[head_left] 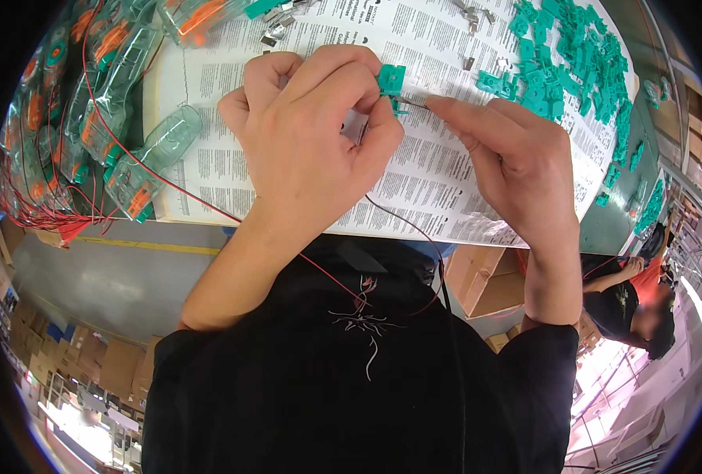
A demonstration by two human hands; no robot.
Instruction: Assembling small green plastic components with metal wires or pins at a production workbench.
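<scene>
Over the printed paper sheet (224, 158), my left hand (307, 126) is closed, its thumb and forefinger pinching a small green plastic part (392, 79). My right hand (517, 150) comes in from the right, also closed, with thumb and forefinger pressed together. From its fingertips a thin dark piece (412, 103) reaches to the green part; whether it is a wire end or a metal strip cannot be made out. A dark wire (398, 212) emerges below my left hand and curves down across my front. One red wire (185, 191) passes by my left forearm.
Transparent green housings with orange parts (102, 118) crowd the left side, tangled with red wires (43, 217). A heap of loose green plastic parts (564, 55) covers the far right. Small metal pieces (276, 31) lie at the back. A co-worker (628, 308) is at the right.
</scene>
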